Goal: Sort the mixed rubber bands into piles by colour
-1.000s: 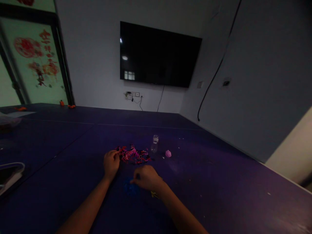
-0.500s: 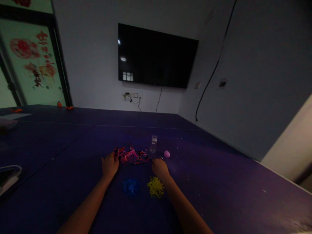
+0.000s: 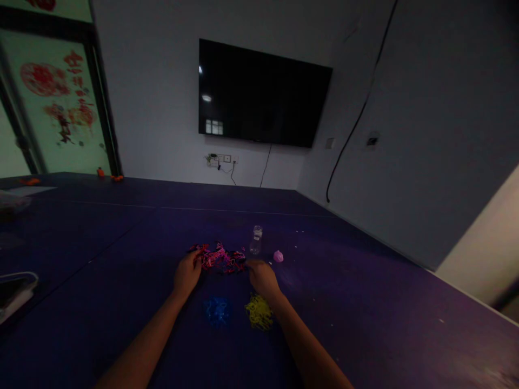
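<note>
A loose pile of small pink, red and black rubber bands (image 3: pixel 219 258) lies on the dark purple tabletop. At its left edge my left hand (image 3: pixel 188 274) touches the bands, fingers stretched forward and open. My right hand (image 3: pixel 263 277) is at the right edge, its fingers closed together at the bands; whatever they pinch is too small to make out. Nearer to me sit a blue pile of bands (image 3: pixel 218 312) and a yellow pile of bands (image 3: pixel 259 312), the yellow one just below my right wrist. Behind my right hand is a clear plastic bottle (image 3: pixel 256 241).
Right of the bottle is a pink swirled piece (image 3: pixel 278 256). A device with a white cable (image 3: pixel 18 302) lies at the left edge, and a clear bag (image 3: pixel 14 202) lies farther back. Small white scraps dot the table's right side. A television (image 3: pixel 263 94) hangs on the wall.
My left hand has shifted slightly right, onto the edge of the pink and red pile. My right hand has moved a little left, its fingertips now at the pile.
</note>
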The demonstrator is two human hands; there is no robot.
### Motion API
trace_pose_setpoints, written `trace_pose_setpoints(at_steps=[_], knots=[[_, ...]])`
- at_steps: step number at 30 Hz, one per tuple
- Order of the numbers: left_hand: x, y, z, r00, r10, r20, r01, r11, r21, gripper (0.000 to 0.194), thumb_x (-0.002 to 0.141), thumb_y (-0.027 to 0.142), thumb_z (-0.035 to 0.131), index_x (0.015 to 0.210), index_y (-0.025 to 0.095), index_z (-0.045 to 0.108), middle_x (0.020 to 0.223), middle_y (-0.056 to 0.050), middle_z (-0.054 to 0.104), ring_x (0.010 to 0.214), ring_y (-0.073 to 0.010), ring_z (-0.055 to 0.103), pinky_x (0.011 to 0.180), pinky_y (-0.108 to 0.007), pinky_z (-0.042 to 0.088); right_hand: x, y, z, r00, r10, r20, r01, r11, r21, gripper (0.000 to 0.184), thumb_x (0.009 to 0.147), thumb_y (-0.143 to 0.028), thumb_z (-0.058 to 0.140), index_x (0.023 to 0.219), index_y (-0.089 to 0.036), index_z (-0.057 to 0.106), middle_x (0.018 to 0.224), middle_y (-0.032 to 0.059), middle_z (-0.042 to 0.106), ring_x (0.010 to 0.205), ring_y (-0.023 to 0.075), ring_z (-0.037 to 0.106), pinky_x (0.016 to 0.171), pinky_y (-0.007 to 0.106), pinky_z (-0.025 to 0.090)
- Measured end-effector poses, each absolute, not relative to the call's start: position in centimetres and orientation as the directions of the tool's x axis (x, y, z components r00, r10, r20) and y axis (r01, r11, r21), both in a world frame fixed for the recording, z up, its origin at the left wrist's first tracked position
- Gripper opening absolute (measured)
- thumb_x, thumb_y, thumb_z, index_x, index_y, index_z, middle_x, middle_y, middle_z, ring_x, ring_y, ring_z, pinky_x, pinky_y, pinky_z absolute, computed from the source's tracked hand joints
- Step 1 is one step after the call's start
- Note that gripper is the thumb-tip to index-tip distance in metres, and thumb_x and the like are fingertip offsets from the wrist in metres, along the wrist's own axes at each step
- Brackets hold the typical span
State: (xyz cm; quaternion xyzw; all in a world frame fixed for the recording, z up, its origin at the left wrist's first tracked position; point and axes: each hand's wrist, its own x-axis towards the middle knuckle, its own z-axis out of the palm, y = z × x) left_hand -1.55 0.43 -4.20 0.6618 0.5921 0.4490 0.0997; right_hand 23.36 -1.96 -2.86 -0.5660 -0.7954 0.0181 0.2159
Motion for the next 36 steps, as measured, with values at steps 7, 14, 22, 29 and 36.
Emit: trace_pose_setpoints(at_steps=[7,14,22,29,36], knots=[[-1.4,0.2,-4.0,-0.169,0.832,0.529,0.661,-0.303,0.686,0.029,0.08,0.02,0.045,0.101,0.017,0.065,0.098,-0.009,0.069,0.09,-0.0223,0.064,0.082,-0.034,0.05,23.9,-2.0,-2.7,-0.236,0.926,0.294,0.893,0.326,-0.311,0.033,0.076,-0.006,0.043,0.09,-0.017,0.07,0.098,0.0077,0.069,0.097,0.0191,0.06,0.087,0.027,0.043],[-2.0,0.7,-4.3,-0.344,0.845,0.41,0.35,-0.289,0.891,0.029,0.078,0.026,0.047,0.095,0.014,0.066,0.09,-0.009,0.071,0.078,-0.0215,0.067,0.07,-0.032,0.053,24.2,-0.8,-4.2,-0.367,0.843,0.393,0.72,0.525,-0.455,0.053,0.069,0.002,0.036,0.104,-0.022,0.068,0.109,0.0038,0.066,0.104,0.016,0.058,0.093,0.031,0.043],[-3.0,1.1,-4.3,-0.25,0.887,0.389,0.444,-0.252,0.86,0.021,0.072,0.028,0.055,0.081,0.016,0.069,0.076,-0.005,0.071,0.071,-0.0204,0.066,0.068,-0.031,0.051,24.9,0.7,-5.4,-0.215,0.848,0.484,0.606,0.505,-0.615,0.048,0.072,0.0,0.034,0.095,-0.019,0.071,0.098,0.0056,0.069,0.094,0.0173,0.063,0.089,0.035,0.047],[-2.0,0.3,-3.7,0.063,0.889,0.453,0.611,-0.393,0.688,0.009,0.065,0.029,0.067,0.067,0.021,0.069,0.078,-0.004,0.07,0.077,-0.0214,0.063,0.074,-0.033,0.047,24.3,0.2,-4.6,-0.369,0.82,0.438,0.681,0.559,-0.473,0.048,0.073,0.001,0.039,0.103,-0.023,0.068,0.113,0.0045,0.063,0.106,0.0167,0.057,0.095,0.033,0.042],[-1.8,0.2,-3.6,0.148,0.868,0.473,0.679,-0.437,0.59,0.004,0.067,0.023,0.067,0.068,0.023,0.071,0.082,-0.004,0.069,0.086,-0.0227,0.06,0.082,-0.036,0.044,24.1,0.1,-4.5,-0.465,0.775,0.429,0.663,0.625,-0.412,0.044,0.075,-0.001,0.04,0.099,-0.024,0.069,0.11,0.004,0.063,0.1,0.0169,0.058,0.089,0.031,0.044]])
